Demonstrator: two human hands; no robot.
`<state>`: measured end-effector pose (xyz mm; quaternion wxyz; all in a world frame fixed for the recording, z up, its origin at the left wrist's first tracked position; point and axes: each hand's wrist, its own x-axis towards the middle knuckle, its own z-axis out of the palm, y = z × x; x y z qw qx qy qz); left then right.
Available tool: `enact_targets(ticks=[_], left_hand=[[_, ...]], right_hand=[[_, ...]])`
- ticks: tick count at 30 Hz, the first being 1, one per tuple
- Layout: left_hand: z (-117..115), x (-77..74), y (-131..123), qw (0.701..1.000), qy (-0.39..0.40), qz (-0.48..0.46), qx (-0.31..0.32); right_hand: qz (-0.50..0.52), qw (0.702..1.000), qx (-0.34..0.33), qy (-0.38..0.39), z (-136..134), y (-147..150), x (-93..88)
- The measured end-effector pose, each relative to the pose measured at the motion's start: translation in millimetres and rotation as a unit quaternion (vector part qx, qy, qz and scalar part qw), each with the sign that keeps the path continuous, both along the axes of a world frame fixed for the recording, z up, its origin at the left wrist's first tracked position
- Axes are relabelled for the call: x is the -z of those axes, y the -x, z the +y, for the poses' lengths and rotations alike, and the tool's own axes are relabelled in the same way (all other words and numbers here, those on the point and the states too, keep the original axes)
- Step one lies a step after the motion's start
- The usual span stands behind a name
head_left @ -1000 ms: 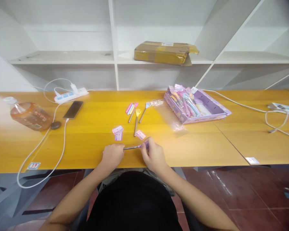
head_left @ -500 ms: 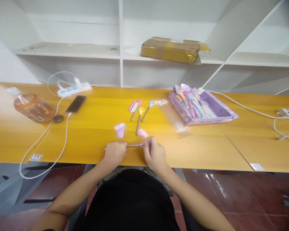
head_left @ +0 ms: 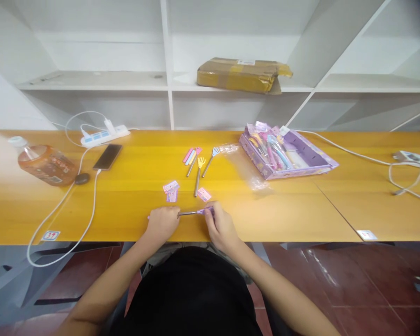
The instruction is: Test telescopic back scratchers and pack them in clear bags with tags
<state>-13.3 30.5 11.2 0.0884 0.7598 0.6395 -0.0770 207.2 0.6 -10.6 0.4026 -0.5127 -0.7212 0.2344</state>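
Between my hands a purple back scratcher (head_left: 189,213) with a thin metal rod lies level, close to the table's front edge. My left hand (head_left: 163,223) is wrapped round its handle, whose purple tip pokes out on the left. The fingers of my right hand (head_left: 220,225) close on the purple claw end and partly hide it. Beyond them lie a yellow claw head on a metal rod (head_left: 198,177), a blue one (head_left: 210,161) and a pink one (head_left: 193,161). Several coloured handles (head_left: 190,156) rest beside the pink claw. Small printed cards (head_left: 171,190) lie nearer, with a pink card (head_left: 204,194) close to my right hand.
A purple box (head_left: 301,172) of wrapped back scratchers stands right, beside clear plastic wrappers (head_left: 259,184). To the left are a drink bottle (head_left: 47,164), a phone (head_left: 108,157), a power strip (head_left: 107,134) and a looping white cable. A taped carton (head_left: 236,75) sits on the shelf.
The whole view has shifted slightly. Both hands keep their hold on the purple back scratcher, and a little more of its claw end shows beside my right fingers.
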Motion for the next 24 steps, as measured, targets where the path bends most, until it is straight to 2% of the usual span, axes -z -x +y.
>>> enact_targets(ticks=[3, 6, 8, 10, 12, 16, 19, 21, 24], left_hand=[[0, 0.1, 0, 1.000, -0.003, -0.003, -0.005], [0, 0.3, 0, 1.000, -0.004, -0.011, -0.004], [0, -0.1, 0, 1.000, -0.008, -0.015, -0.005], [-1, -0.6, 1, 1.000, -0.014, -0.017, -0.008], [-1, -1.0, 1, 1.000, -0.018, -0.016, -0.007], [-2, 0.7, 3, 1.000, -0.025, -0.006, 0.009], [-1, 3.6, 5, 0.999, -0.045, -0.004, 0.024], [1, 5.3, 5, 0.998, -0.054, -0.002, 0.029], [2, 5.7, 4, 0.998, -0.061, 0.001, 0.028]], right_hand=[[-0.021, 1.000, -0.020, 0.008, 16, -25, -15.6], [-0.086, 0.994, 0.042, -0.050, 62, -71, -35.6], [-0.171, 0.975, 0.104, -0.096, 102, -105, -43.3], [-0.259, 0.939, 0.176, -0.138, 137, -134, -40.9], [-0.322, 0.913, 0.204, -0.145, 160, -154, -28.3], [-0.354, 0.897, 0.236, -0.123, 168, -164, 2.2], [-0.330, 0.895, 0.256, -0.155, 161, -158, 8.0], [-0.329, 0.907, 0.200, -0.167, 156, -154, 5.6], [-0.350, 0.923, 0.101, -0.126, 154, -148, 3.3]])
